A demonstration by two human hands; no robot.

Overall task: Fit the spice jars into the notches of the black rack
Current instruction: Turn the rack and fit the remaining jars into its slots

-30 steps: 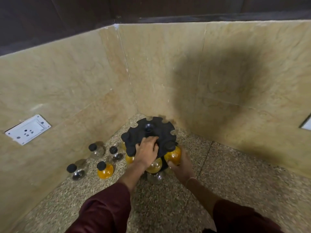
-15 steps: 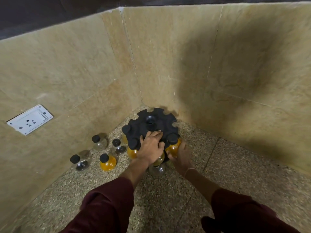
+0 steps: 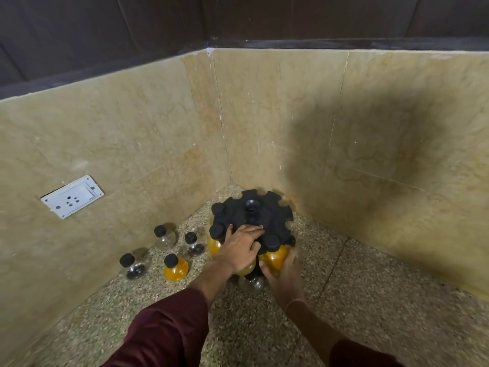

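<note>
Seating an orange-filled jar (image 3: 274, 258) into a front notch of the black rack (image 3: 254, 218)

Right hand (image 3: 284, 271) cupped the jar from below while the left hand (image 3: 242, 247) lay flat, fingers spread, on the rack top — best practice was to steady the rack and slide the neck fully in. Rack stood in the wall corner; four loose jars (image 3: 176, 268) stood left, open counter (image 3: 370, 300) right.

Your left hand (image 3: 242, 246) lies palm down, fingers (image 3: 252, 229) stretched forward and flat, the wrist straight and the forearm running back into a maroon sleeve (image 3: 169, 327). Your right hand (image 3: 284, 271) sits lower and just beside it, fingers curled in a cupping grip, its forearm angling off to the right.
</note>
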